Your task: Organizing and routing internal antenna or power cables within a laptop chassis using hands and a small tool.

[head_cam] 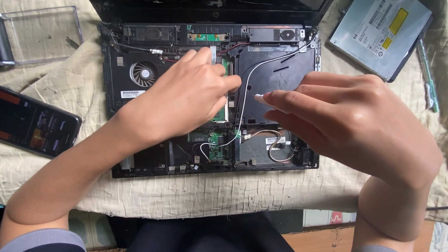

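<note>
At far left we see a clear box (42, 32) and a phone (27, 120) on the cloth (333, 190). Our left hand (182, 101) rests in the middle of the opened laptop (210, 94), beside the fan (144, 74), fingers curled onto the board; whether they pinch anything, we cannot tell. Our right hand (352, 122) hovers over the laptop's right half, fingers gripping a small white piece (262, 98), with a disc drive (379, 32) beyond.
</note>
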